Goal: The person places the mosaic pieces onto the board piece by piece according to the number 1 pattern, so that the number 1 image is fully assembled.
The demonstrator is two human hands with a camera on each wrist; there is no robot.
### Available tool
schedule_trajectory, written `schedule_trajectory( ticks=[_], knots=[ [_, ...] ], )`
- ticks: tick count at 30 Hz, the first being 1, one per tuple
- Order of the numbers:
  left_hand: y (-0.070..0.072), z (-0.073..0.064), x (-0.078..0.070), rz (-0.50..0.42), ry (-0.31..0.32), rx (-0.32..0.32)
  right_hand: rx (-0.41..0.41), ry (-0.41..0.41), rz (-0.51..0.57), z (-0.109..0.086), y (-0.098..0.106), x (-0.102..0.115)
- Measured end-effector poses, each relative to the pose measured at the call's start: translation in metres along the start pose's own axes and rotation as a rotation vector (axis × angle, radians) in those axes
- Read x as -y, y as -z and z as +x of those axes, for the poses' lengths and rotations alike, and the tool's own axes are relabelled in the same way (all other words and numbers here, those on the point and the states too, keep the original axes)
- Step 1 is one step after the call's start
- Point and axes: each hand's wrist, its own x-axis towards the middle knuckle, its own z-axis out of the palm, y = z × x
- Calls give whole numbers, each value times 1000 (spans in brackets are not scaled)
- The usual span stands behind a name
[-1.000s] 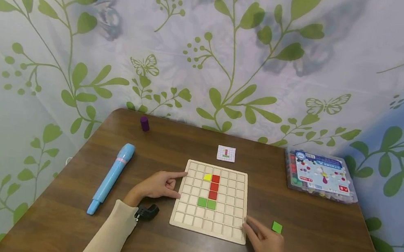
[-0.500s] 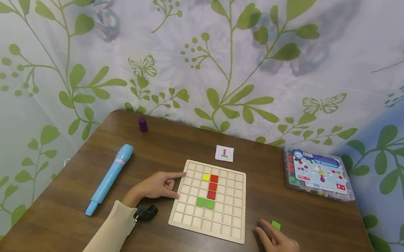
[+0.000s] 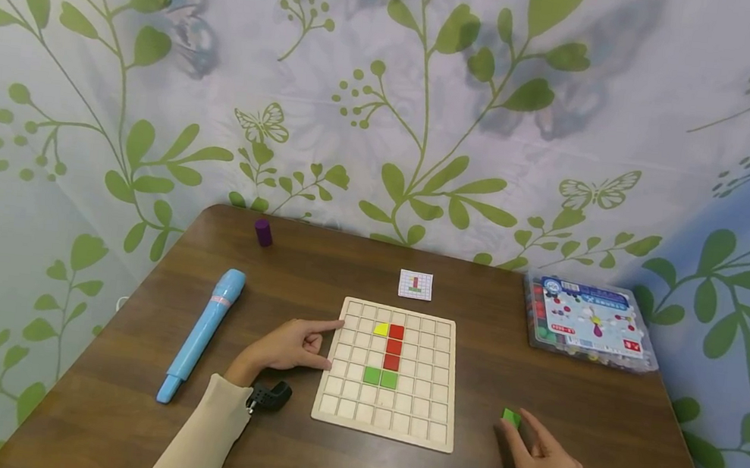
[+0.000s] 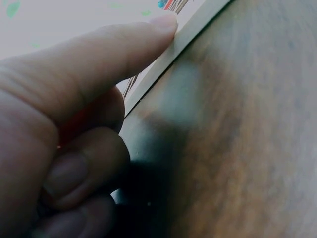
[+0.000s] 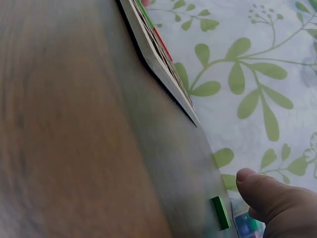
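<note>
A pale wooden grid board (image 3: 429, 400) lies on the table, with a yellow piece (image 3: 382, 329), several red tiles (image 3: 393, 347) and two green tiles (image 3: 389, 380) in its squares. My left hand (image 3: 295, 345) touches the board's left edge with index fingertip and thumb; its other fingers curl under. To the right of the board, my right hand (image 3: 549, 466) is over a loose green tile (image 3: 510, 417), thumb and index finger spread around it. In the right wrist view the thumb (image 5: 257, 191) stands apart from that tile (image 5: 221, 213), which rests on the table.
Behind the board lies a small card (image 3: 415, 285) with a printed grid pattern. A clear plastic case (image 3: 590, 323) sits at the back right. A blue microphone-shaped object (image 3: 203, 334) lies left, and a purple cylinder (image 3: 263, 233) stands at the back left.
My right hand has left the board's right edge and moved right to the loose green tile. The left hand keeps its place at the board's left edge.
</note>
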Motion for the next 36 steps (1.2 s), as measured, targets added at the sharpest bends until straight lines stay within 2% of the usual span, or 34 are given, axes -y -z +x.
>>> schedule_trajectory(
  ticks=[12,18,28,36],
  knots=[
    [0,0,0,-6,-6,3,21,-52,-62,0,-1,-1],
    [0,0,0,-7,-1,5,30,-52,-86,0,0,0],
    [0,0,0,-8,4,2,136,-114,-186,2,2,7],
    [0,-1,0,-11,9,1,154,-138,-204,2,2,6]
  ],
)
